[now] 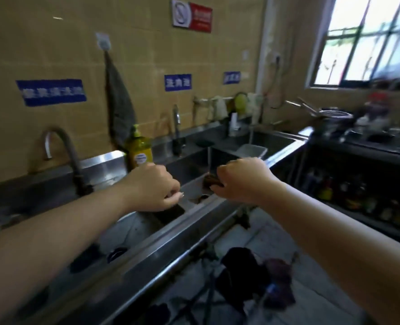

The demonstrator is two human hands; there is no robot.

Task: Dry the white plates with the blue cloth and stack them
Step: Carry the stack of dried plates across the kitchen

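While both hands hover over sink (194, 160), left hand (155, 187) curled empty; right hand (243, 181) grip unclear; plates, cloth unseen.

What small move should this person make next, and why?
Probably draw the right hand away from the water stream and turn to find the cloth. Left hand and right hand are both over the sink, a dark object lies at the right fingers, and no white plate or blue cloth shows.
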